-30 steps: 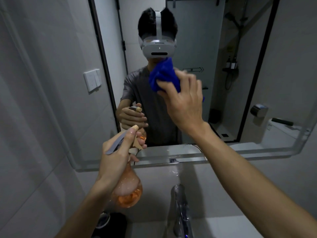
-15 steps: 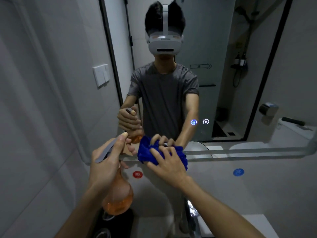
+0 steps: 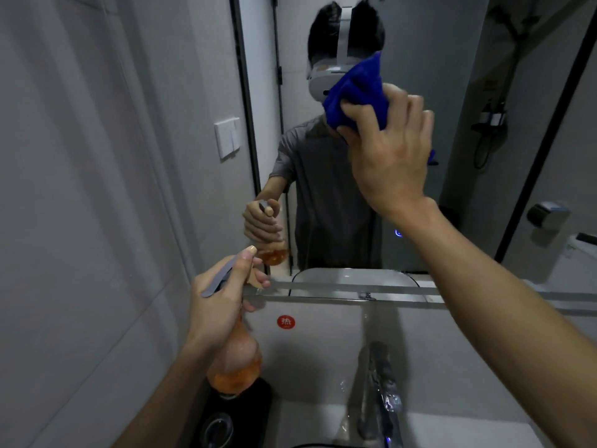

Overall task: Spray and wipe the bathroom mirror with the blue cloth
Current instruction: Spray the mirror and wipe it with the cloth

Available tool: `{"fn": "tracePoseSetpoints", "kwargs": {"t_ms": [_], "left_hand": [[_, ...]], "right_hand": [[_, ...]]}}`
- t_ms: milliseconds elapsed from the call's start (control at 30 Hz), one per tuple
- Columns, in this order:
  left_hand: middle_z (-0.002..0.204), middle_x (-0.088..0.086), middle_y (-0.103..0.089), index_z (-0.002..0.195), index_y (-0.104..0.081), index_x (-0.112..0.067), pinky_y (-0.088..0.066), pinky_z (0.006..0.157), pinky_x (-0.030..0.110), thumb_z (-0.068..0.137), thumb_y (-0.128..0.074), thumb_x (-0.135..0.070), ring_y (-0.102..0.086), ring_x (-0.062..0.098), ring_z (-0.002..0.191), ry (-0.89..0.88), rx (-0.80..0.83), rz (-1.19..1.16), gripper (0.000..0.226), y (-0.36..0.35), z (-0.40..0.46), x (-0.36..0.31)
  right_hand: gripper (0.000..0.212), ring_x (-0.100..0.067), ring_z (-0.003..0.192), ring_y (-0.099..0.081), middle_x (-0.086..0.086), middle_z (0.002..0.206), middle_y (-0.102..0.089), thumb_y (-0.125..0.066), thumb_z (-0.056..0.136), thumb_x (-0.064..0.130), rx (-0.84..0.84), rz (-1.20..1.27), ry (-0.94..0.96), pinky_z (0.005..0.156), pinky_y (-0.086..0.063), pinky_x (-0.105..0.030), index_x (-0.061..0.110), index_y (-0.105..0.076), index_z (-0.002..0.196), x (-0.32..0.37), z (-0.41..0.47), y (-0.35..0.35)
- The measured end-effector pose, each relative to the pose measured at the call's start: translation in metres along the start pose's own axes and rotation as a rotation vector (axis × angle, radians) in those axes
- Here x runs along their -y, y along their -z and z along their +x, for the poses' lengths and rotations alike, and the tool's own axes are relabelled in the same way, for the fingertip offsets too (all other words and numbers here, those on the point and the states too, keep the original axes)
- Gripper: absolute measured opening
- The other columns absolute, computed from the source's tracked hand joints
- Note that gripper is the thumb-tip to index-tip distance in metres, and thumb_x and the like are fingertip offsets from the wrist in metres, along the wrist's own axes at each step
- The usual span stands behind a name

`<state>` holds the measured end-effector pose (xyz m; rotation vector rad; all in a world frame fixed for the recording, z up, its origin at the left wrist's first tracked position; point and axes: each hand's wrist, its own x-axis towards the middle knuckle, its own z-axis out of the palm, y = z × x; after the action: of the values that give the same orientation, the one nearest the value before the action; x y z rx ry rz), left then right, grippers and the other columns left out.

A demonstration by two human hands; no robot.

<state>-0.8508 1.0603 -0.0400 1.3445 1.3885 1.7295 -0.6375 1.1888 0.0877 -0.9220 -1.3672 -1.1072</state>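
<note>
Big frameless wall mirror [image 3: 420, 221] fills the upper right of my view, its bottom edge running just above the basin. That's the surface I'm working, and it's what carries the cloth, so places are given by its edges. My right hand [image 3: 392, 156] is up high, near the top edge and roughly mid-width. Fingers are curled round the bunched blue microfibre cloth [image 3: 357, 92] and push it flat against the glass. The cloth sticks out above and to the left of my knuckles, so the wad leads the hand up-left. Its long axis runs roughly upward, tilted a bit right at the tip.

Key relation for the next stroke, as I judge it: lots of glass below the cloth down to the bottom edge, and a wide stretch to the right edge, but little room above. So I'd pull down or sweep right, not up. The right hand is the only one on the glass.

My left hand [image 3: 223, 295] sits low, near the mirror's bottom left corner but clear of the glass. It's wrapped tight round the neck of a round-bellied translucent orange spray bottle w/ grey trigger [image 3: 234, 360], thumb lying along the top of the trigger. The nozzle points toward the mirror; the bottle hangs upright.

Below: white basin [image 3: 452, 428], chrome tap [image 3: 379, 383], small red round sticker [image 3: 286, 322] on the wall under the mirror. Grey tiled wall on the left w/ a white switch plate [image 3: 227, 137].
</note>
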Motion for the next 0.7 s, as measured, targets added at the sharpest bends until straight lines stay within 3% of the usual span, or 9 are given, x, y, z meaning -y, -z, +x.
{"fn": "tracePoseSetpoints", "kwargs": {"t_ms": [100, 233, 500, 567, 700], "left_hand": [[0.074, 0.010, -0.074, 0.089, -0.075, -0.015, -0.050, 0.056, 0.030, 0.096, -0.055, -0.040, -0.073, 0.024, 0.075, 0.016, -0.028, 0.000, 0.033, 0.003, -0.002, 0.000], [0.068, 0.013, -0.071, 0.086, -0.075, -0.009, -0.052, 0.068, 0.029, 0.097, -0.056, -0.038, -0.071, 0.025, 0.066, 0.042, -0.025, -0.016, 0.036, 0.009, -0.002, 0.002], [0.083, 0.008, -0.077, 0.094, -0.075, -0.018, -0.051, 0.063, 0.033, 0.085, -0.060, -0.051, -0.074, 0.026, 0.084, 0.094, -0.111, -0.084, 0.037, 0.025, -0.001, 0.003], [0.083, 0.009, -0.077, 0.093, -0.075, -0.018, -0.050, 0.061, 0.033, 0.086, -0.061, -0.050, -0.074, 0.026, 0.083, 0.084, -0.136, -0.102, 0.036, 0.032, 0.000, 0.001], [0.082, 0.011, -0.076, 0.091, -0.075, -0.018, -0.051, 0.052, 0.030, 0.084, -0.062, -0.051, -0.074, 0.026, 0.079, 0.051, -0.167, -0.156, 0.036, 0.045, 0.003, -0.005]], "right_hand": [[0.021, -0.034, 0.096, -0.061, -0.016, 0.118, -0.065, -0.052, 0.102, 0.034, -0.013, -0.002, 0.018, 0.073, -0.046, -0.043, 0.019, -0.064, 0.111, 0.001, -0.004, -0.002], [0.020, -0.034, 0.095, -0.061, -0.016, 0.116, -0.065, -0.052, 0.102, 0.034, -0.029, -0.005, 0.018, 0.071, -0.047, -0.042, 0.019, -0.063, 0.111, 0.002, -0.003, -0.002], [0.023, -0.037, 0.101, -0.059, -0.018, 0.120, -0.063, -0.053, 0.101, 0.032, 0.041, 0.046, -0.034, 0.078, -0.046, -0.046, 0.018, -0.066, 0.114, 0.031, -0.013, -0.001], [0.022, -0.040, 0.105, -0.058, -0.019, 0.122, -0.061, -0.056, 0.100, 0.029, 0.064, 0.072, 0.013, 0.083, -0.046, -0.049, 0.018, -0.067, 0.115, 0.052, -0.032, -0.005], [0.023, -0.040, 0.103, -0.057, -0.020, 0.123, -0.056, -0.061, 0.095, 0.017, 0.207, 0.154, 0.290, 0.081, -0.044, -0.051, 0.020, -0.064, 0.117, 0.098, -0.115, -0.014]]}}
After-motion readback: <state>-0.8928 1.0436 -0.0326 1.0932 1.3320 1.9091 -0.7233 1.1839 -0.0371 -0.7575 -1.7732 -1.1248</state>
